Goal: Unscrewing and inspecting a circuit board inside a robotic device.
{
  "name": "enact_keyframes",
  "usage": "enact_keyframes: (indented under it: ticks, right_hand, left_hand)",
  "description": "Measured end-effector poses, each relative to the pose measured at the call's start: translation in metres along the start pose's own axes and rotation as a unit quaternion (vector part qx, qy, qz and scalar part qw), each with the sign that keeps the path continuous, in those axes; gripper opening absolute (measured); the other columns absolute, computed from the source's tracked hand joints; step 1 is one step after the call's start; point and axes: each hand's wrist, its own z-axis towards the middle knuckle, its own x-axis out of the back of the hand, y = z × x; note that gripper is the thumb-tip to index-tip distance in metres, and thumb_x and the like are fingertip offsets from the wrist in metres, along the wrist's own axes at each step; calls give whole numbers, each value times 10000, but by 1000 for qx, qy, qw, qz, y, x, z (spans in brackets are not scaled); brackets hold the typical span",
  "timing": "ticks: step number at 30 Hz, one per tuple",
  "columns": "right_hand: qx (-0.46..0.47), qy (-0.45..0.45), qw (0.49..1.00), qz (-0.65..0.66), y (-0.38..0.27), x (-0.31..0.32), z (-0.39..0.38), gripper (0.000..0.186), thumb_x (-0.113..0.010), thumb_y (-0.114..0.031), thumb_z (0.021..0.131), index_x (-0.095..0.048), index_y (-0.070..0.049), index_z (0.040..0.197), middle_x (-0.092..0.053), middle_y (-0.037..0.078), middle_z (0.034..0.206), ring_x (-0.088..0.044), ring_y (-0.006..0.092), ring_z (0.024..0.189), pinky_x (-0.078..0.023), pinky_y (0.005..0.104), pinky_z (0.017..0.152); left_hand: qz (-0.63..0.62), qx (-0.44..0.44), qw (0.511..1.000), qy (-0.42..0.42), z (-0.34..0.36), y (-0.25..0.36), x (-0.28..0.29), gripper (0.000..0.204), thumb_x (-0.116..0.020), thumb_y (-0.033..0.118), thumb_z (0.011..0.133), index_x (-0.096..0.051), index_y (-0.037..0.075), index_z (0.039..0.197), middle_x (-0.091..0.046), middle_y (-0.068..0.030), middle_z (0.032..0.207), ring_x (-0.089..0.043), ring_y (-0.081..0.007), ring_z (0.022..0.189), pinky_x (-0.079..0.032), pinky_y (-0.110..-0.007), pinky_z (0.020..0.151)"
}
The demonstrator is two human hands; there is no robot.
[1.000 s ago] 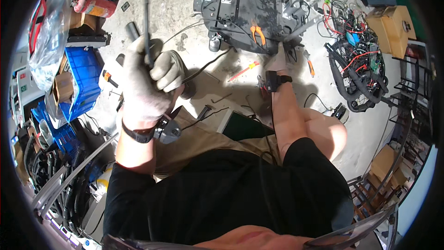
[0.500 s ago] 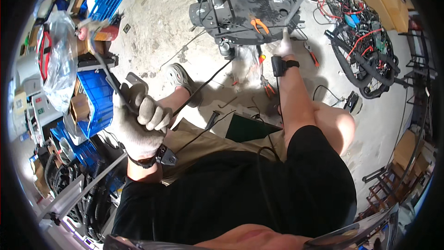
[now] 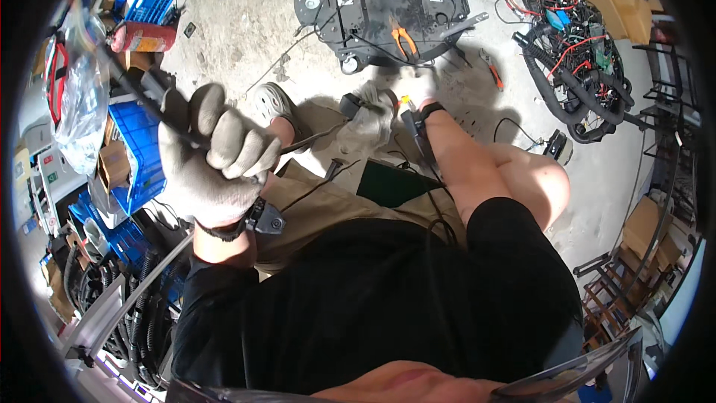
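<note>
My left hand [image 3: 216,145], in a pale knitted glove, is closed around a black cable [image 3: 138,93]. One end of the cable rises to the upper left, and the other runs right toward a dark block [image 3: 350,105] beside a clear plastic bag [image 3: 369,123]. My right hand [image 3: 419,83], also gloved, is at the near edge of a black machine base [image 3: 380,7]. Its fingers are small and overexposed, so whether they hold anything cannot be made out. Orange-handled pliers [image 3: 403,41] and a grey metal bar [image 3: 462,26] lie on the base.
Tangled wires and black corrugated hose [image 3: 559,97] lie on the right, before a cardboard box [image 3: 615,0]. Blue crates [image 3: 138,153], a red cylinder [image 3: 142,37] and more hose line the left. An orange-handled tool [image 3: 494,73] rests on the floor. Black cables cross my lap.
My right hand has come down and left from the grey bar to the base's near edge. My left hand has shifted slightly left, keeping its hold on the cable. The plastic bag has moved nearer me.
</note>
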Motion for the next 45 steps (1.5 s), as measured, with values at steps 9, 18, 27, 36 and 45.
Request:
enact_keyframes:
  ticks: [9,18,27,36,45]
  right_hand:
    - [7,-60,803,-593,-18,-46,-99,259,-525,-211,869,-694,-33,953,-674,241,968,-663,365,947,-536,448,814]
    - [295,-156,868,-369,-126,-80,-137,582,-683,-288,761,-528,18,1230,-580,255,1180,-552,374,1126,-430,399,976]
    - [132,-254,460,-841,66,-12,-23,504,-570,-331,855,-553,-91,1298,-603,174,1238,-588,303,1140,-462,365,970]
    - [-9,-284,689,-667,-116,-33,-97,365,-519,-297,899,-687,-6,1041,-665,204,1068,-652,337,989,-516,420,822]
    - [55,-336,565,-752,-143,-59,-116,441,-516,-390,903,-650,5,1047,-648,243,1050,-618,394,996,-480,451,861]
  left_hand:
    - [6,-59,997,-58,-4,25,38,342,-417,406,994,-393,154,763,-300,59,520,-250,-75,422,-246,-252,491]
    - [-38,-56,996,-54,5,22,38,398,-392,412,1005,-336,196,677,-204,76,512,-201,-69,423,-210,-244,481]
    - [-121,-102,987,-12,10,24,21,433,-389,513,977,-388,182,696,-272,60,498,-241,-88,388,-235,-245,412]
    - [-34,-219,972,80,0,57,57,379,-413,404,984,-418,165,690,-257,55,480,-234,-95,373,-198,-246,382]
    - [-269,-113,956,-37,12,65,76,379,-477,356,974,-365,208,643,-284,51,500,-250,-100,402,-197,-245,386]
